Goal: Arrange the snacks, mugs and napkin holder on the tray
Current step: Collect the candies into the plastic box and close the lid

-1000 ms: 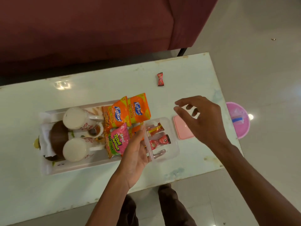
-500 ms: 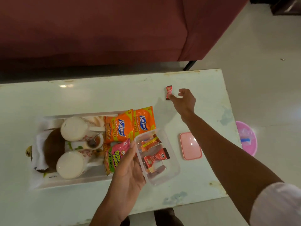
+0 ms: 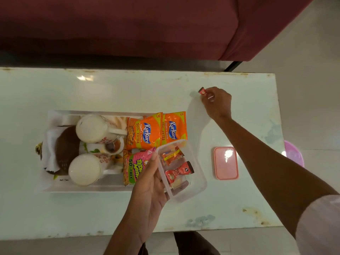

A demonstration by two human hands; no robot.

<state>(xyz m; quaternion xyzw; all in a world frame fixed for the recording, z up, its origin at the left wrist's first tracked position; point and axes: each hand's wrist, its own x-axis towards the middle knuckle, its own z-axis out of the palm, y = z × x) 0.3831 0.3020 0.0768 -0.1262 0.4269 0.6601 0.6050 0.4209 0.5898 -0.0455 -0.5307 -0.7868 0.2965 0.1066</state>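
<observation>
A white tray (image 3: pixel 55 187) holds two white mugs (image 3: pixel 91 128), (image 3: pixel 85 169), a brown napkin holder (image 3: pixel 65 148), two orange Kurkure packets (image 3: pixel 142 134) and a pink snack packet (image 3: pixel 137 167). My left hand (image 3: pixel 149 188) grips the left rim of a clear plastic box (image 3: pixel 196 178) holding several small red candy wrappers, at the tray's right end. My right hand (image 3: pixel 216 103) is stretched out over the far right of the table, fingers pinched on a small red candy (image 3: pixel 202 91).
A pink lid (image 3: pixel 226 162) lies flat on the white table (image 3: pixel 128 89) to the right of the box. A maroon sofa (image 3: pixel 128 24) runs behind the table. A pink round object (image 3: pixel 294 156) sits on the floor past the table's right edge.
My right hand reached from above the pink lid out to the far small red candy and pinched it. My left hand stayed on the clear box.
</observation>
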